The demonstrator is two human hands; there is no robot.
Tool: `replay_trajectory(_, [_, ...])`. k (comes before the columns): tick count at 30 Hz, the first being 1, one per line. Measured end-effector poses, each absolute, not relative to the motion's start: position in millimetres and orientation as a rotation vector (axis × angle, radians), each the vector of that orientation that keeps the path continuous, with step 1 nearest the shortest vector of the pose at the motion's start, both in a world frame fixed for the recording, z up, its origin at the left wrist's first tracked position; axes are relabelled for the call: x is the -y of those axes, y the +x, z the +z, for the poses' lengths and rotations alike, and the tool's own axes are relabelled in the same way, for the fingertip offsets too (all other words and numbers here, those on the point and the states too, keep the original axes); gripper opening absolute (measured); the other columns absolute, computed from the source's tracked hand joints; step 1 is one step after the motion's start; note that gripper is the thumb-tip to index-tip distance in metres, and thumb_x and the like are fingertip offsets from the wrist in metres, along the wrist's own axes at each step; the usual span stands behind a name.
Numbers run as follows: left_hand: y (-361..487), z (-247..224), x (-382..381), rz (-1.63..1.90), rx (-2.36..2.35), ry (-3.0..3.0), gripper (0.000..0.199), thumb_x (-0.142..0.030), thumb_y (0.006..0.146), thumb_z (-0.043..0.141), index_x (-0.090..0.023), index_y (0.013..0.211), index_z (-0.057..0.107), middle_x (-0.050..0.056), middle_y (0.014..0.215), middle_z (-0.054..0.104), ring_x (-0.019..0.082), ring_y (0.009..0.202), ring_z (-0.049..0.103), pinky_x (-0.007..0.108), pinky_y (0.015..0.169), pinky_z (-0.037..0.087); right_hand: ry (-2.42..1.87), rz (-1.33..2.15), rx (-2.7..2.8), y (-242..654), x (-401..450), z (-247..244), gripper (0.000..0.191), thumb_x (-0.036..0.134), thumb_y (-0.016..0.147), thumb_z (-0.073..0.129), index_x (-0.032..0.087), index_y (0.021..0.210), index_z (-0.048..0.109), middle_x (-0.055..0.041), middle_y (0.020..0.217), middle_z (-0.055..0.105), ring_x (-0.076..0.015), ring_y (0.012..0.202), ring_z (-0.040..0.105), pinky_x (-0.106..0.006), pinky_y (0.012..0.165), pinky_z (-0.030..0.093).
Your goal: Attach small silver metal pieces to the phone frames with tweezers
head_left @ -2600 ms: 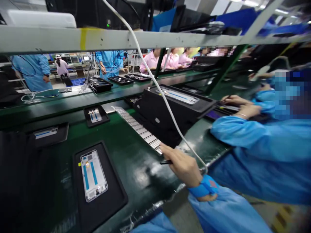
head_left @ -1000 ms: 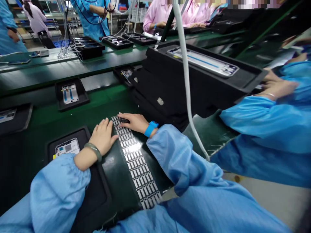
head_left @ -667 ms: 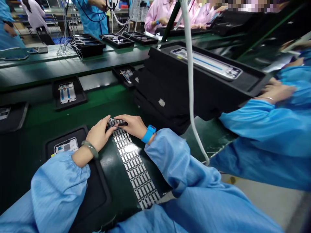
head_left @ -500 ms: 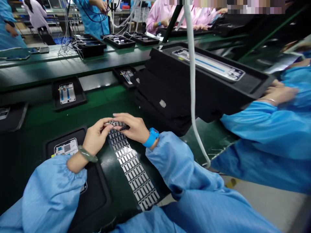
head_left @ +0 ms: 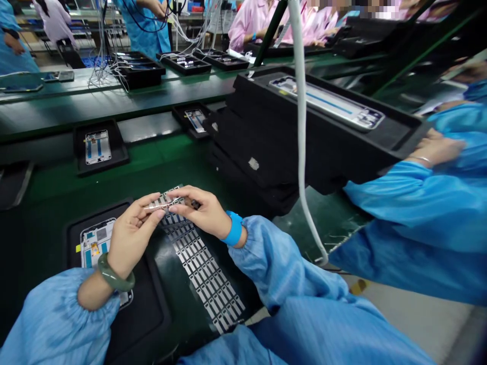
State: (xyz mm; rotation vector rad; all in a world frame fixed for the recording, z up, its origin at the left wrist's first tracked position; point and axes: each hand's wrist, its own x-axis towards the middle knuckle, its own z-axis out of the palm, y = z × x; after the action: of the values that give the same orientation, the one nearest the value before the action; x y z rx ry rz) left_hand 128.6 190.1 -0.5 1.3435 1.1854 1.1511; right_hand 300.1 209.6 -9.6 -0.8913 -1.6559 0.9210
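Four blue-striped frames, one patterned sheet, one thick white cable.

Loose, wrinkly blue sleeves with gathered cuffs on both arms. There's a chunky green bangle on the left wrist, plus a bright blue band on the right one.

The far end of the strip of silvery pieces, flat on the green surface a second ago, is now raised and bent between the fingers of the left hand and right hand. The left hand, out of view at first, has since come in and now sits nearer the wearer, with more of the phone frame beside it uncovered.
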Motion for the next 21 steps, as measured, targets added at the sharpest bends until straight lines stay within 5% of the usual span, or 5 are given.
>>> replay_trajectory(9, [123,-8,-187,1.126,-1.367,1.438,0.038,-0.036,0.075,0.066,-0.021,0.110,0.063,0.002,0.087,0.072,0.014,0.081,0.066,0.024,0.077,0.052,-0.986,0.872,1.718,302,-208,-11,0.029,0.026,0.080,0.065,0.020,0.108,0.067,-0.0011,0.102,0.069,-0.0147,0.089,0.066,-0.024,0.083,0.052])
replay_trajectory(17, [118,-13,-194,1.108,-1.317,1.502,0.019,-0.035,0.073,0.067,-0.022,0.087,0.072,0.003,0.096,0.069,0.018,0.094,0.062,0.030,0.087,0.048,-1.002,0.891,1.781,306,-214,-13,0.014,0.028,0.079,0.067,0.017,0.088,0.071,-0.0018,0.085,0.068,-0.0121,0.077,0.063,-0.022,0.071,0.049])
replay_trajectory(21, [115,-11,-193,1.084,-1.266,1.472,0.015,-0.034,0.072,0.068,-0.023,0.081,0.072,0.002,0.088,0.069,0.017,0.087,0.061,0.027,0.080,0.048,-0.970,1.053,1.664,306,-217,-13,0.015,0.029,0.073,0.072,0.017,0.081,0.070,-0.0018,0.085,0.064,-0.0110,0.074,0.059,-0.022,0.067,0.045])
